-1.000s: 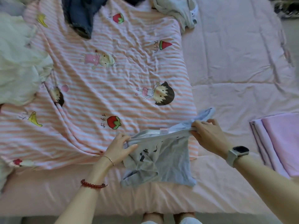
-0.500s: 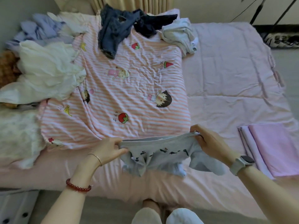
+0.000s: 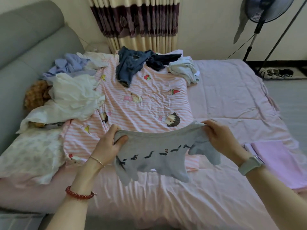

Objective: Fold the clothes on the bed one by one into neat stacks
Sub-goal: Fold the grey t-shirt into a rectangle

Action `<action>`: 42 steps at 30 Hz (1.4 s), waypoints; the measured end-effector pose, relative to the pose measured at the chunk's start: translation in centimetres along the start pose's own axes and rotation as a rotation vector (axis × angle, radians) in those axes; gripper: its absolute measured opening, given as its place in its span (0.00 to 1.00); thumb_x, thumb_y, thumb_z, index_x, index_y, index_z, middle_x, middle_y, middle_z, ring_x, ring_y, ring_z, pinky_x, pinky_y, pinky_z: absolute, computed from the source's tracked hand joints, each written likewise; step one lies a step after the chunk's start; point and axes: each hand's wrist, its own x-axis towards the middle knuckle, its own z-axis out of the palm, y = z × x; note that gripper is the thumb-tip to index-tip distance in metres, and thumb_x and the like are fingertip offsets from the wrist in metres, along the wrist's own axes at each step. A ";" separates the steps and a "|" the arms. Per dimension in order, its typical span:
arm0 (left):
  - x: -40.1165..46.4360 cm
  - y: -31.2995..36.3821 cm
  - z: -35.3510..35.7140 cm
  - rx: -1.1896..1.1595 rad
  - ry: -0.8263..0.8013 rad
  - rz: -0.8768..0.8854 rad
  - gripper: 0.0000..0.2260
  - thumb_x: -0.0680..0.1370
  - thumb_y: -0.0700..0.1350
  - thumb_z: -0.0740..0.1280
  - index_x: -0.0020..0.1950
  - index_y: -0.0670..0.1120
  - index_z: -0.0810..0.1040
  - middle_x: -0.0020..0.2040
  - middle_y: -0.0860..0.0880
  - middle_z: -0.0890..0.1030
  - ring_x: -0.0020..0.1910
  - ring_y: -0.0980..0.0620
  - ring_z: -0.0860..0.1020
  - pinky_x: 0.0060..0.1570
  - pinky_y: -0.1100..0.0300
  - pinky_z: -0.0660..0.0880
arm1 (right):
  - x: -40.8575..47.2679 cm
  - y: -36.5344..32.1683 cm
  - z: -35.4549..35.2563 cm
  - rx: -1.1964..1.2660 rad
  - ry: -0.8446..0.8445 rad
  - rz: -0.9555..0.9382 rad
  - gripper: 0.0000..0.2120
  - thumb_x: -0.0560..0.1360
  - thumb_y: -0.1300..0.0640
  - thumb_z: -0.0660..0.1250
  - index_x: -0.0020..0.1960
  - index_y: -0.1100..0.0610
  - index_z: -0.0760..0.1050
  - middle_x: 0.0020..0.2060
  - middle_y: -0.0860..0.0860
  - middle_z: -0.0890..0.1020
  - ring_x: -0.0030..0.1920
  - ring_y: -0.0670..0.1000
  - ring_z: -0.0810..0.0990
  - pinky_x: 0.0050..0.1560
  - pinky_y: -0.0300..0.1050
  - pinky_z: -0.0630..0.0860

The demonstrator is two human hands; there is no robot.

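Grey shirt (image 3: 154,151) (stretched), held between left hand (image 3: 108,145), right hand (image 3: 221,138)

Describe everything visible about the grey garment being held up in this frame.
The grey T-shirt looks like soft, thin knit with a row of small dark animal figures printed across it. It is spread out and lifted above the pink bedsheet, its top edge sagging between the hands. The left hand grips one top corner with curled fingers; the right hand pinches the other. A short sleeve hangs below the right hand, and the lower edge droops unevenly. It is unfolded and slightly blurred.
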 end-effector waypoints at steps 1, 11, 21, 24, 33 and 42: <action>-0.2 -0.4 -0.3 0.009 -0.022 -0.001 0.09 0.76 0.41 0.66 0.44 0.40 0.67 0.39 0.38 0.73 0.37 0.48 0.70 0.38 0.55 0.66 | -0.7 -0.5 0.5 -0.039 0.051 0.030 0.10 0.77 0.67 0.60 0.53 0.61 0.78 0.46 0.59 0.82 0.45 0.61 0.79 0.43 0.49 0.70; -2.7 -5.7 -5.7 -0.055 -0.322 -0.123 0.12 0.73 0.42 0.72 0.50 0.54 0.73 0.41 0.48 0.79 0.39 0.52 0.78 0.39 0.60 0.73 | -6.8 -5.5 3.7 0.006 -0.014 0.107 0.04 0.75 0.63 0.66 0.46 0.57 0.79 0.35 0.47 0.79 0.38 0.51 0.78 0.39 0.37 0.66; -4.1 -11.9 -5.1 -0.146 -0.394 -0.181 0.12 0.79 0.35 0.60 0.46 0.50 0.78 0.41 0.50 0.80 0.42 0.55 0.75 0.44 0.58 0.70 | -7.0 -6.3 6.6 -0.101 -0.125 0.227 0.08 0.76 0.67 0.61 0.50 0.63 0.78 0.46 0.58 0.79 0.47 0.59 0.77 0.44 0.49 0.70; -2.3 -12.3 -4.3 -0.129 -0.257 -0.201 0.11 0.79 0.38 0.60 0.42 0.50 0.77 0.35 0.53 0.78 0.36 0.56 0.74 0.38 0.62 0.68 | -6.2 -5.8 7.7 -0.196 0.004 0.278 0.11 0.78 0.62 0.59 0.57 0.57 0.77 0.52 0.55 0.79 0.50 0.60 0.77 0.41 0.50 0.71; 11.0 -13.5 -0.4 0.138 -0.035 -0.214 0.11 0.78 0.46 0.65 0.40 0.38 0.77 0.34 0.39 0.76 0.37 0.42 0.74 0.36 0.53 0.66 | 5.3 0.2 13.5 -0.216 0.131 0.309 0.14 0.78 0.62 0.58 0.60 0.54 0.76 0.54 0.56 0.79 0.50 0.62 0.78 0.42 0.51 0.70; 27.4 -21.2 6.0 0.313 0.024 -0.243 0.12 0.78 0.52 0.64 0.43 0.46 0.79 0.40 0.42 0.79 0.43 0.41 0.77 0.37 0.55 0.66 | 21.2 10.0 23.0 -0.268 0.032 0.249 0.14 0.80 0.59 0.57 0.62 0.55 0.76 0.53 0.58 0.79 0.51 0.62 0.77 0.43 0.50 0.69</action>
